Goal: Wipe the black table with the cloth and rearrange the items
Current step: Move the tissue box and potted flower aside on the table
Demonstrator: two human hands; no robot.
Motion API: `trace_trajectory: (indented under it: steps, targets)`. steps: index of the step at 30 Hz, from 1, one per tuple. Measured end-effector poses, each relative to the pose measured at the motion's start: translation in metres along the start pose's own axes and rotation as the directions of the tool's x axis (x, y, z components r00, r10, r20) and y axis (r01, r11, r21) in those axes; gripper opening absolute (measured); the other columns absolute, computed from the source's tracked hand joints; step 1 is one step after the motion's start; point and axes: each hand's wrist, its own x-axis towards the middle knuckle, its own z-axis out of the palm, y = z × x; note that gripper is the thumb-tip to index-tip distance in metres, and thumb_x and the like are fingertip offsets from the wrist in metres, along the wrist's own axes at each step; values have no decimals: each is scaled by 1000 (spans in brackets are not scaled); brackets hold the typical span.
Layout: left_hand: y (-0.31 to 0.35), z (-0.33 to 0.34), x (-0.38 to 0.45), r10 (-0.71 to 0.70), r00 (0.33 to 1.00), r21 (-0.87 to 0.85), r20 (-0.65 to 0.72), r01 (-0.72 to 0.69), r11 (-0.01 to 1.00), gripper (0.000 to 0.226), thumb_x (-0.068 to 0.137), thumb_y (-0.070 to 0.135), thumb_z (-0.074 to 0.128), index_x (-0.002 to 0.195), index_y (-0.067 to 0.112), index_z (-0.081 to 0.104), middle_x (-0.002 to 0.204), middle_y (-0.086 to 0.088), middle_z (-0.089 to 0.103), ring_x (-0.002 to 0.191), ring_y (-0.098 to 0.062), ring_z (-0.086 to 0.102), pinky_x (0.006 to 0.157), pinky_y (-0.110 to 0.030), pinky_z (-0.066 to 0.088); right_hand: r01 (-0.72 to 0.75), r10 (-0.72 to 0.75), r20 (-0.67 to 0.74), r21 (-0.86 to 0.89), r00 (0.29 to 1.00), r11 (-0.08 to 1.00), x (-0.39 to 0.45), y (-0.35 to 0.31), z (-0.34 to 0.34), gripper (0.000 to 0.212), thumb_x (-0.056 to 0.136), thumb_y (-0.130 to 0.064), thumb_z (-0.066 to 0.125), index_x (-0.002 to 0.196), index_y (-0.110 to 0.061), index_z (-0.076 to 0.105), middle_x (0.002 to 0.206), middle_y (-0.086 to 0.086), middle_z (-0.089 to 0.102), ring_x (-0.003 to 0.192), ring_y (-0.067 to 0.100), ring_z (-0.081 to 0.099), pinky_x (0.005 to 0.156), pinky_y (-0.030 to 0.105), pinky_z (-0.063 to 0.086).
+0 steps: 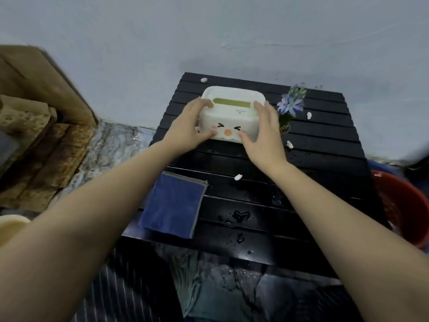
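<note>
Main risk, as a judgement: the table (325,145) is wet, with droplets and a small puddle toward its near edge, and the box (228,117) looks smooth-sided, so a grip by side pressure alone could slip and drop it. A second risk: the flower pot (286,123) stands just beside the box's right end, close behind the right hand (264,135); a sideways lift or swing could tip it. White scraps (238,177) lie scattered over the slats and could be swept off or smeared if the box is dragged instead of lifted. The box sits toward the table's far edge, left of centre, face print toward the person. The left hand (190,129) presses its left end, fingers spread, fingertips over the top rim, thumb low on the front face. The right hand mirrors this on the right end, fingers spread and curled onto the lid's edge. Whether the box is already clear of the slats cannot be told. The cloth (173,204) lies folded at the near left corner, untouched, well apart from both hands.
</note>
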Motion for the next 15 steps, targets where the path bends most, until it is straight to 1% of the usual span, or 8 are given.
trace_trajectory:
  steps: [2, 4, 6, 8, 12, 15]
  targets:
    - [1, 0, -2, -13, 1000, -2, -1, 13, 1000, 58, 76, 39, 75, 123, 41, 42, 137, 15, 43, 101, -15, 59, 87, -41, 54, -45, 46, -20, 23, 999, 999, -3, 0, 1, 72, 94, -21, 66, 155, -17, 27, 164, 9, 11, 153, 21, 11, 116, 22, 12]
    - [1, 0, -3, -35, 999, -16, 11, 35, 999, 56, 75, 39, 74, 122, 43, 42, 133, 13, 47, 100, -16, 60, 89, -43, 54, -93, 94, -23, 42, 995, 995, -3, 0, 2, 69, 94, -22, 66, 153, -16, 31, 163, 9, 14, 152, 22, 15, 114, 21, 13]
    - [1, -1, -3, -44, 999, -18, 31, 44, 999, 54, 76, 41, 73, 120, 44, 41, 126, 8, 53, 98, -19, 62, 87, -45, 54, -122, 124, -27, 61, 992, 991, -3, -1, 4, 66, 93, -22, 68, 150, -16, 36, 159, 7, 24, 147, 22, 28, 117, 26, 22]
    - [-2, -1, -3, -51, 998, -14, 47, 52, 999, 54, 76, 43, 72, 119, 46, 40, 116, 2, 60, 95, -21, 64, 84, -47, 55, -133, 137, -42, 86, 990, 987, -2, 0, 7, 64, 91, -22, 70, 148, -18, 40, 153, 5, 34, 139, 21, 38, 115, 30, 31]
    - [-4, -1, -5, -69, 997, -7, 34, 69, 998, 54, 76, 41, 73, 117, 48, 39, 108, 1, 66, 93, -20, 66, 83, -46, 56, -137, 153, -98, 145, 983, 980, -2, 4, 14, 61, 86, -22, 76, 140, -25, 48, 137, 3, 49, 126, 21, 48, 109, 40, 43]
    - [1, -1, -7, -80, 997, -16, 15, 80, 997, 53, 76, 41, 73, 116, 48, 39, 105, 2, 67, 92, -18, 67, 83, -45, 56, -137, 161, -117, 191, 980, 972, -2, 6, 14, 59, 84, -22, 78, 136, -28, 51, 132, 1, 53, 121, 20, 52, 105, 43, 48]
